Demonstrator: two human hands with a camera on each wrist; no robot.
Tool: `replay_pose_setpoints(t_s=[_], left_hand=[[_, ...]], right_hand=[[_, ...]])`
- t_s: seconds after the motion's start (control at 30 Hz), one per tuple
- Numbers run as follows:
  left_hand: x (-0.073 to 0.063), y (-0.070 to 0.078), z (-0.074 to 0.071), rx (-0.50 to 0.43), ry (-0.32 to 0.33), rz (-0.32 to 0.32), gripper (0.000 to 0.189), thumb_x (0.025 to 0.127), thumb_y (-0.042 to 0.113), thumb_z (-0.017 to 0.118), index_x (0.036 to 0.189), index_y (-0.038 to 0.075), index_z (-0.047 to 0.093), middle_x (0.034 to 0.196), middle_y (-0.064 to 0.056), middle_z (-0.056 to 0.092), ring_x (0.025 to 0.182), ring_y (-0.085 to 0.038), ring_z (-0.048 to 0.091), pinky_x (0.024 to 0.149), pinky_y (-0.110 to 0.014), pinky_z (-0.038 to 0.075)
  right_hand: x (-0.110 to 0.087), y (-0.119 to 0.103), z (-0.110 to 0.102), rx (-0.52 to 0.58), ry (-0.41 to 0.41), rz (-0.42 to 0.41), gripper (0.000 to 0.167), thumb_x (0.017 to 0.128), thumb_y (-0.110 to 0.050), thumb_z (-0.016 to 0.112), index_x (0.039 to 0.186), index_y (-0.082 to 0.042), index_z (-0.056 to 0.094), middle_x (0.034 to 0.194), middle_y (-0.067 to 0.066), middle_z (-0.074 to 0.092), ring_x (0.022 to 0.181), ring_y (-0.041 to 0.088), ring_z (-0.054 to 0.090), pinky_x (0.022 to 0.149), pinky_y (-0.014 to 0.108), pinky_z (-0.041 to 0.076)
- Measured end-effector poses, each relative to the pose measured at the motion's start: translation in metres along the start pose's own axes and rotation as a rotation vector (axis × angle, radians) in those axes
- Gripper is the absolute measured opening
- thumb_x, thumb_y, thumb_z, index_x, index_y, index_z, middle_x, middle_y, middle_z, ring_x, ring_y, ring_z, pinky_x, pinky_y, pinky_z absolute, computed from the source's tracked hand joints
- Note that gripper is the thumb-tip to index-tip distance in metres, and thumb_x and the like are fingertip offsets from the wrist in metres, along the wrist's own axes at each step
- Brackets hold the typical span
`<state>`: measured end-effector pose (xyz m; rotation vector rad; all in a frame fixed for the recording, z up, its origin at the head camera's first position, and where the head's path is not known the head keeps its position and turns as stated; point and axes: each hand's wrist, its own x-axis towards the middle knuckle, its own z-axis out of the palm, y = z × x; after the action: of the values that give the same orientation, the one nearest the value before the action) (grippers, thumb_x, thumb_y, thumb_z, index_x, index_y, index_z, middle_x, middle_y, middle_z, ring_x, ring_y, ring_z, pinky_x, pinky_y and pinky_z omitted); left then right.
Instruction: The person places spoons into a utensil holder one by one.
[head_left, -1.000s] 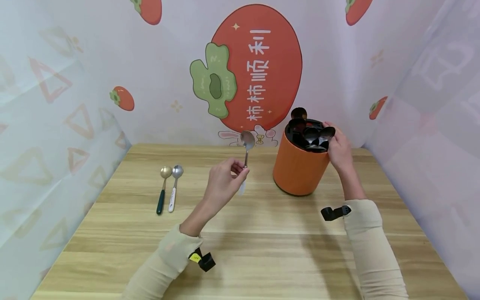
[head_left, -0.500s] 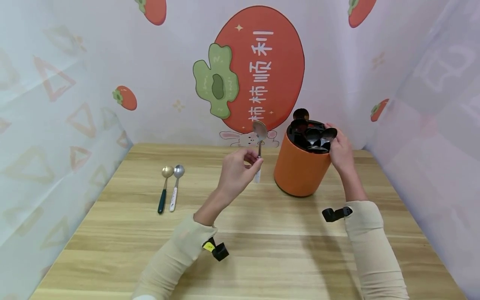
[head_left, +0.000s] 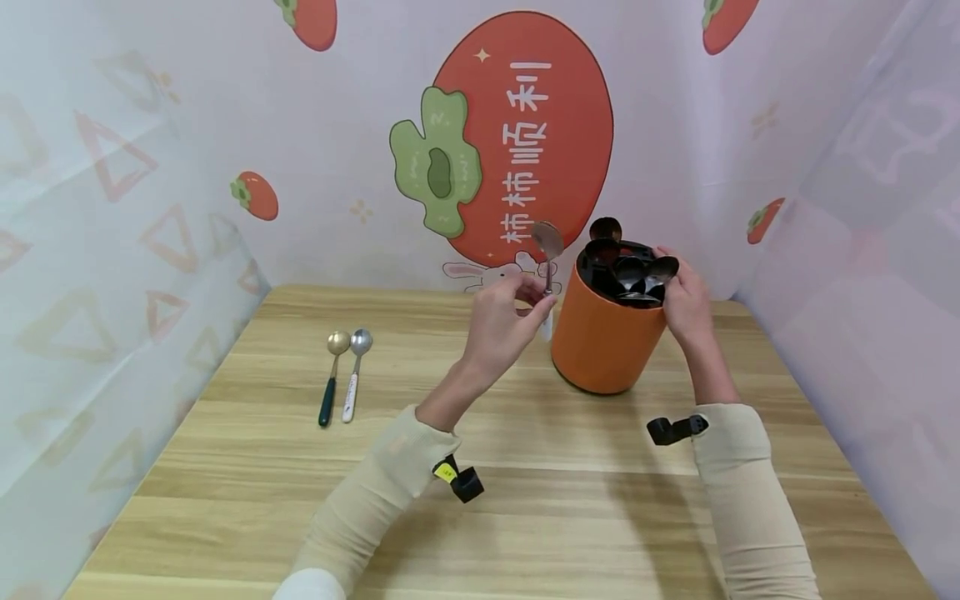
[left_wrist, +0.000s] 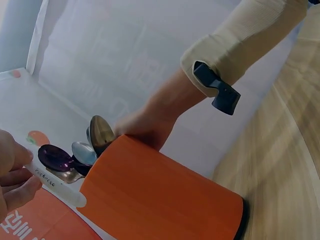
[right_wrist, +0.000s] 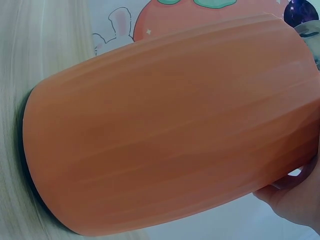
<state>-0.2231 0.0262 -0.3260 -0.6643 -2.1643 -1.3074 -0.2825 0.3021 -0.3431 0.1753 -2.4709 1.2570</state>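
Note:
In the head view my left hand [head_left: 501, 327] pinches a spoon [head_left: 548, 242] upright by its handle, bowl on top. Its white handle [left_wrist: 62, 187] carries dark lettering in the left wrist view. The spoon is just left of an orange cylindrical utensil holder [head_left: 606, 346]. My right hand [head_left: 688, 307] grips the holder at its upper right rim; some of its fingers are hidden. Out of the holder's black top stick several dark spoons [head_left: 630, 271]. In the right wrist view the orange wall [right_wrist: 165, 130] fills most of the picture.
Two spoons lie side by side on the wooden table [head_left: 525, 517] at left: one with a dark green handle [head_left: 327, 402], one with a white handle [head_left: 350, 398]. A printed backdrop [head_left: 322, 108] rises behind the table, with cloth walls at both sides.
My left hand has moved right and farther back with the spoon, bringing it close to the orange holder. The right hand stays on the holder.

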Motion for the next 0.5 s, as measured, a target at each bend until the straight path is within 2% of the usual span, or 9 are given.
replay_pose_setpoints(t_s=[0.5], left_hand=[[0.029, 0.015, 0.02, -0.057, 0.014, 0.066, 0.015, 0.091, 0.013, 0.073, 0.097, 0.001, 0.066, 0.088, -0.009, 0.072, 0.084, -0.017, 0.071, 0.072, -0.014, 0.057]], right_hand=[[-0.001, 0.002, 0.001, 0.032, 0.001, -0.01, 0.052, 0.109, -0.029, 0.028, 0.146, 0.004, 0.045, 0.157, 0.017, 0.04, 0.149, 0.037, 0.029, 0.122, 0.053, 0.022]])
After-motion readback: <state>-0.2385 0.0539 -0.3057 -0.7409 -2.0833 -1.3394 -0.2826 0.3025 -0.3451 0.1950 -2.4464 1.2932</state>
